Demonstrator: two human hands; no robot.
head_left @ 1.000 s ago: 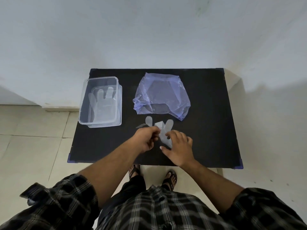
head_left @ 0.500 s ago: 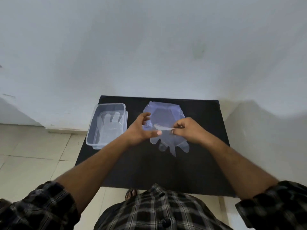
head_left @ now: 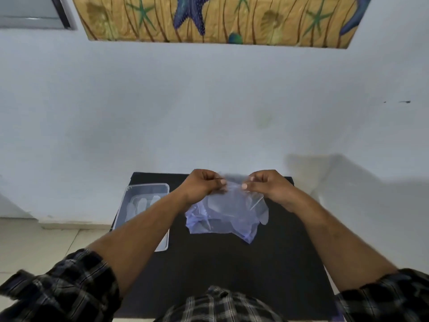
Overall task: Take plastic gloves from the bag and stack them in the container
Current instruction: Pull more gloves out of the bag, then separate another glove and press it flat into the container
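Note:
A clear plastic glove (head_left: 234, 201) hangs in the air between my two hands, above the black table (head_left: 232, 270). My left hand (head_left: 204, 185) pinches its top edge on the left and my right hand (head_left: 264, 185) pinches it on the right. Behind and below the glove lies the crumpled bluish plastic bag (head_left: 218, 225) on the table. The clear rectangular container (head_left: 146, 189) stands at the table's left, partly hidden by my left forearm, with gloves lying flat inside it.
A pale wall rises right behind the table, with a painted sea-themed panel (head_left: 220, 17) high up. Tiled floor (head_left: 46, 240) shows to the left of the table. My checked sleeves fill the lower corners.
Both hands lifted the glove off the table's front and raised it up over the bag. My head tilted upward, so the wall panel came into view.

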